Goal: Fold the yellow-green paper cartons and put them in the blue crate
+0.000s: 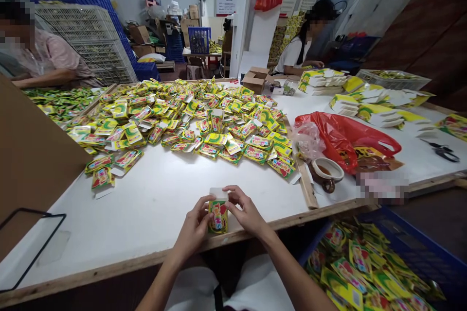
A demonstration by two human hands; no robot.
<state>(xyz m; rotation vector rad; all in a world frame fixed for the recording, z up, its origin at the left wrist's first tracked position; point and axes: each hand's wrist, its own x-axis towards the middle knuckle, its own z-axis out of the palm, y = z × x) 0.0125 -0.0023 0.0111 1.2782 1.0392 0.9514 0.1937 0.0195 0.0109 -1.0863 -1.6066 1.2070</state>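
Observation:
I hold a small yellow-green printed carton (218,214) upright at the near edge of the white table (153,204). My left hand (193,229) grips its left side, fingers curled round it. My right hand (246,210) pinches its right side and the open white top flap. Further back lies a big heap of flat, unfolded cartons (189,116) of the same print.
A blue crate (419,248) of folded cartons stands at my lower right. A red plastic bag (343,138), a tape roll (327,170) and scissors (443,150) lie to the right. A brown cardboard sheet (32,155) stands at left. Two other people sit at the far side.

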